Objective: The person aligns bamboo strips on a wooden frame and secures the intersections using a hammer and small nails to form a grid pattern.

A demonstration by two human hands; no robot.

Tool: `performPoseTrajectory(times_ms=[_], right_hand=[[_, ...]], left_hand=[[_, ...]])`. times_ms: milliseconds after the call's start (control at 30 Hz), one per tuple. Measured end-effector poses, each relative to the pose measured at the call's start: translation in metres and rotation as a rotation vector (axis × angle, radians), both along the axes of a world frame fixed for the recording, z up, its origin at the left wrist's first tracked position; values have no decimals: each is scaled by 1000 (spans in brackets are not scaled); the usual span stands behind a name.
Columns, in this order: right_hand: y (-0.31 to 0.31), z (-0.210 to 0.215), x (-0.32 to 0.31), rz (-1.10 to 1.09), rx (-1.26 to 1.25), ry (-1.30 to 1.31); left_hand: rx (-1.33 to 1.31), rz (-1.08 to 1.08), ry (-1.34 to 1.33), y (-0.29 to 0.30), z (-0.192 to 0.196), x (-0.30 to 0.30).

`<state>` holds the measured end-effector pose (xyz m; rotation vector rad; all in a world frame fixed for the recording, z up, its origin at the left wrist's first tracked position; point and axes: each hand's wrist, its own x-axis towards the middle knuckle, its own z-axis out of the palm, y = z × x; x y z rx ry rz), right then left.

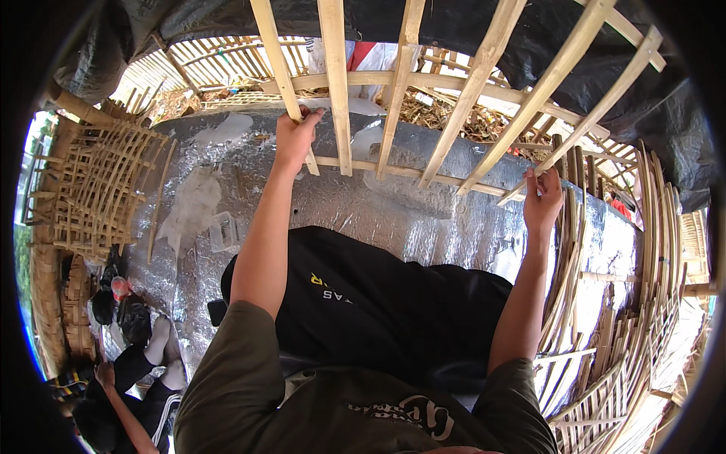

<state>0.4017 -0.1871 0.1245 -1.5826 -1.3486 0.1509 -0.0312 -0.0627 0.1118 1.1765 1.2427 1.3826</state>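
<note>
A pale bamboo lattice panel (338,98) is raised in front of me, its several long slats running up and away, joined by thin cross strips. My left hand (296,140) is closed round the leftmost slat near its lower end, thumb and fingertips pointing right. At the panel's lower right corner my right hand (543,198) has its fingers curled against the end of the outermost slat. A black cloth (363,295) covers my lap below the panel. Silvery sheeting (318,204) lies under and beyond it.
Woven bamboo lattices (98,185) are piled at the left, and bundled slats (646,303) and more lattices at the right. Another person (125,401) sits at the lower left, near black bags (134,318). A clear plastic container (223,231) rests on the sheeting. Black tarpaulin (219,19) hangs beyond.
</note>
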Motion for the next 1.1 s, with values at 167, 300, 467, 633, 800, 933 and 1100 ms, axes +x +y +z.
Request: performPoseTrajectory(times_ms=[167,300,467,633,800,933,1100], right_hand=[[-7,9,-4,57,-100,-25],[-10,5,1,153,-251,-10],[-10,-29,18,278,-481,63],[-14,-60,27,197,-811,-194],[-15,-78,18,282,-1038,-160],[-13,-86,19,309,-1106,-131],[-4,-98,18,300,-1130,-249]], left_hand=[[-83,84,78,2,-2,-7],[-212,153,202,3,-3,-10],[-384,110,347,1,-16,-12],[-531,23,568,-3,-35,-7],[-663,-53,586,-5,-59,-13],[-724,-101,573,-3,-82,-19],[-683,-78,813,-17,-94,-24]])
